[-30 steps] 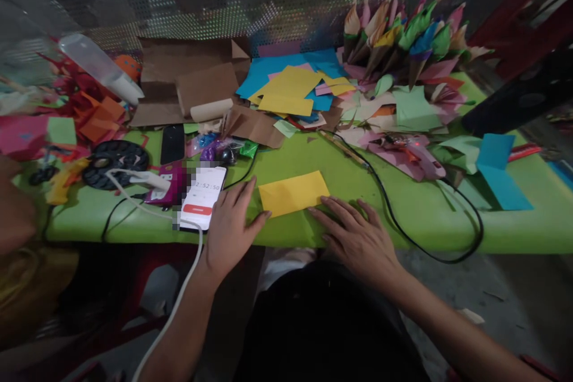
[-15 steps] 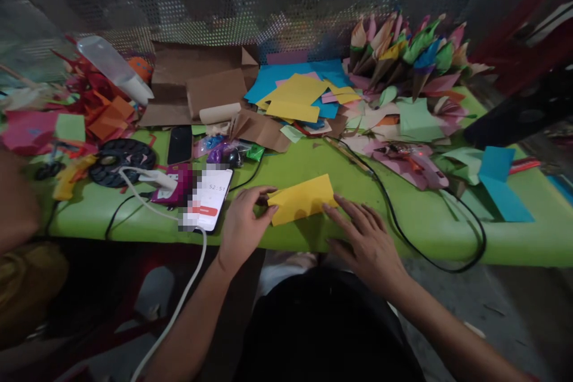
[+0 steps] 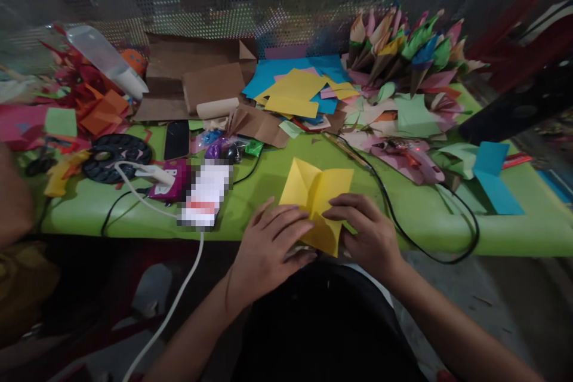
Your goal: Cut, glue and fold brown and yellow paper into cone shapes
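A yellow sheet of paper [image 3: 329, 185] with fold lines is spread partly open at the front edge of the green table. A crease runs down its middle, and both sides tilt up from it. My left hand [image 3: 273, 245] grips the lower left part, fingers over the top and thumb low near the front edge. On the other side, my right hand [image 3: 369, 230] holds the right edge with bent fingers on the upper face and the thumb underneath. The lower left corner is hidden behind my left fingers.
A phone [image 3: 208, 191] on a white cable lies left, beside a purple power socket [image 3: 172, 176]. Yellow sheets [image 3: 290, 92] are piled behind. A glue gun [image 3: 425, 161] and its black cord [image 3: 385, 191] lie right. Paper cones [image 3: 416, 54] stand at the back right.
The yellow paper was a folded strip lying flat; now it is opened out into a larger creased sheet. Both hands have moved onto it, the left one rightward and nearer my body.
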`<move>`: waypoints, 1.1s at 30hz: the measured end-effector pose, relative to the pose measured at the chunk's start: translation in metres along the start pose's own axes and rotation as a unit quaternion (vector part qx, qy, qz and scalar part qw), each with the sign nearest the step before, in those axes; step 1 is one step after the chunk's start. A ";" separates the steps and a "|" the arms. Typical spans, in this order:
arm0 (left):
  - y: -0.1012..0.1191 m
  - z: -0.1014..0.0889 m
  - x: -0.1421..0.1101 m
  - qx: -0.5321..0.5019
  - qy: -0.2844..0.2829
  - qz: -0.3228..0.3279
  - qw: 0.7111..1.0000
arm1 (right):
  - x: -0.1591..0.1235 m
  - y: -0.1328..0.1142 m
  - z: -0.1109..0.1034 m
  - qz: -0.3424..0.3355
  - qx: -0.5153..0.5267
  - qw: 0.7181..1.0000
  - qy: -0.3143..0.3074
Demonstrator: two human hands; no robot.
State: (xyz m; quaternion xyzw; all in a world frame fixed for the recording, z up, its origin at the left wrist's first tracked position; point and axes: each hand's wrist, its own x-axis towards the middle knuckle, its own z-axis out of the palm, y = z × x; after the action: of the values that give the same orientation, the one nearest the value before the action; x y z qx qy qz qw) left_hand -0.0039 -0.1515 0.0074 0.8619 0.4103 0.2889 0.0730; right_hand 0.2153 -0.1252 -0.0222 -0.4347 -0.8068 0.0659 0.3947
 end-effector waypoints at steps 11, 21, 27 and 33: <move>-0.032 0.011 -0.005 0.046 -0.153 -0.013 0.987 | -0.009 0.025 0.000 0.085 0.094 0.990 -0.059; -0.043 0.008 -0.002 -0.035 -0.155 -0.030 0.987 | -0.013 0.043 -0.018 0.041 0.039 0.989 -0.135; -0.042 0.019 0.004 -0.076 -0.020 -0.142 0.987 | -0.004 0.041 -0.018 0.090 0.054 0.987 -0.120; -0.042 0.029 0.016 -0.006 0.019 -0.235 0.972 | 0.006 0.040 -0.005 0.161 0.004 0.984 -0.074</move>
State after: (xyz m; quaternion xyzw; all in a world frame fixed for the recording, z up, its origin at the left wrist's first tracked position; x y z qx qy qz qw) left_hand -0.0075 -0.1093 -0.0250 0.7355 0.6007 0.2821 0.1365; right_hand 0.2426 -0.0976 -0.0335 -0.5510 -0.7530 0.1639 0.3202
